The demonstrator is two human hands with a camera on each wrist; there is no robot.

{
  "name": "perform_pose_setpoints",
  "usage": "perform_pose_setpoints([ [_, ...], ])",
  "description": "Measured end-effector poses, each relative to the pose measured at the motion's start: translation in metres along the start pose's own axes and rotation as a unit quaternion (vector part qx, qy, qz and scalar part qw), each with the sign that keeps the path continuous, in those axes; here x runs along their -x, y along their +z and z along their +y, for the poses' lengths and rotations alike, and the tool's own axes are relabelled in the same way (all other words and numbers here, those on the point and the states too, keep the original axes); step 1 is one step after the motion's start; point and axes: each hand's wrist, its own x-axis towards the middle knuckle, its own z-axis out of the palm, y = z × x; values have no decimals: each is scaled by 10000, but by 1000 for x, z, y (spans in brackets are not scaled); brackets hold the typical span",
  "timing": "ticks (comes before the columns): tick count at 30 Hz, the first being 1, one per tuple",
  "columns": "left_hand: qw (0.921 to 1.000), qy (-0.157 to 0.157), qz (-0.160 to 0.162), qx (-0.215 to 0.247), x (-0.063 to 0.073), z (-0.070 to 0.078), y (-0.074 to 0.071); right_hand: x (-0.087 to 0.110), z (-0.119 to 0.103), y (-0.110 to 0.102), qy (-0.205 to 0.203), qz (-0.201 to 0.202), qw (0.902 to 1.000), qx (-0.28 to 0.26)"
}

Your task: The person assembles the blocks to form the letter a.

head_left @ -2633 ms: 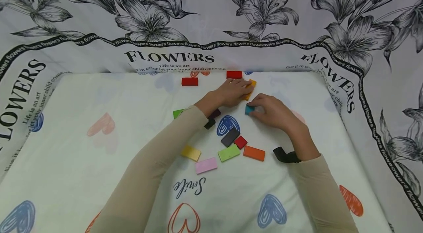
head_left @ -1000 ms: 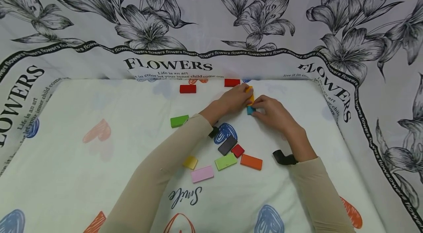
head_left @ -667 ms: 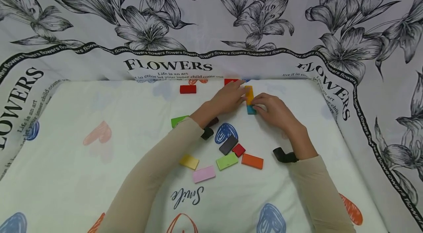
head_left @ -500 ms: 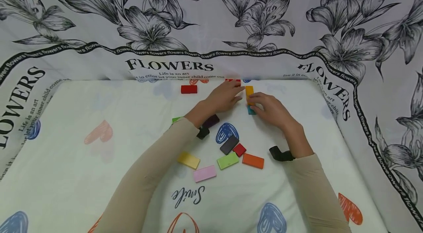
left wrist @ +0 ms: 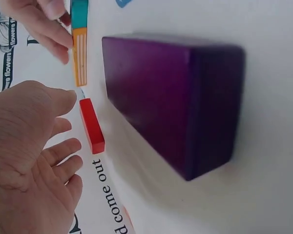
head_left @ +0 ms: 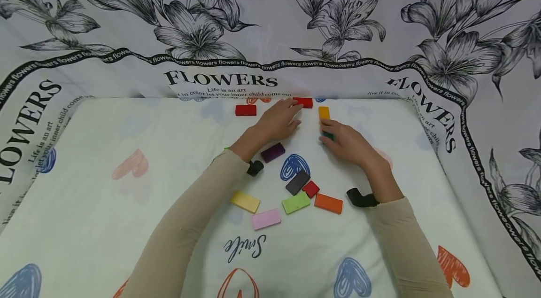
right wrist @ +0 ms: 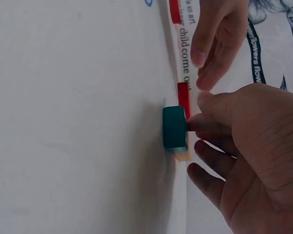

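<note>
My left hand [head_left: 275,121] hovers with loosely spread fingers beside the right-hand red block [head_left: 306,103] at the back edge, holding nothing. In the head view my right hand [head_left: 350,144] lies over an orange-yellow block [head_left: 324,112] and a teal block [head_left: 328,136], which stand end to end. The right wrist view has its index fingertip right at the teal block [right wrist: 174,127], with the thumb apart from it. A purple block [left wrist: 151,92] looms large in the left wrist view, under my left wrist.
Another red block [head_left: 246,110] sits at the back, left of my left hand. Nearer lie dark grey [head_left: 297,182], small red [head_left: 311,189], lime green [head_left: 296,203], orange [head_left: 328,204], yellow [head_left: 245,201] and pink [head_left: 266,219] blocks. The left sleeve mostly hides a green block.
My left hand has let go of the orange-yellow block and moved left. That block has turned straight and now lines up with the teal one. My right hand has loosened and stayed close by.
</note>
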Motion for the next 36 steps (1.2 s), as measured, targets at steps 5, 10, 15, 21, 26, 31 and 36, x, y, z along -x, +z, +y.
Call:
perform_pose_setpoints([
  [5, 9998, 28, 0, 198, -9, -2, 1, 3, 6, -2, -234, -48, 9997, 88],
  [10, 9997, 104, -14, 207, -16, -3, 4, 2, 10, -3, -333, -92, 9992, 214],
  [15, 9999, 156, -29, 40, -19, -4, 5, 1, 12, -3, -505, -74, 9984, 233],
  [21, 9995, 298, -72, 56, -23, -4, 4, 5, 8, -3, -369, -21, 9988, 334],
  [26, 9993, 328, -158, -59, -27, -2, 7, 8, 5, -5, -314, -69, 9981, 516],
  [31, 9990, 289, -221, -251, -29, 0, 5, 7, 8, -6, -247, -64, 9991, 347],
  [36, 9986, 312, -365, -236, -29, 3, -2, 8, 13, -8, -58, -86, 9999, 78],
])
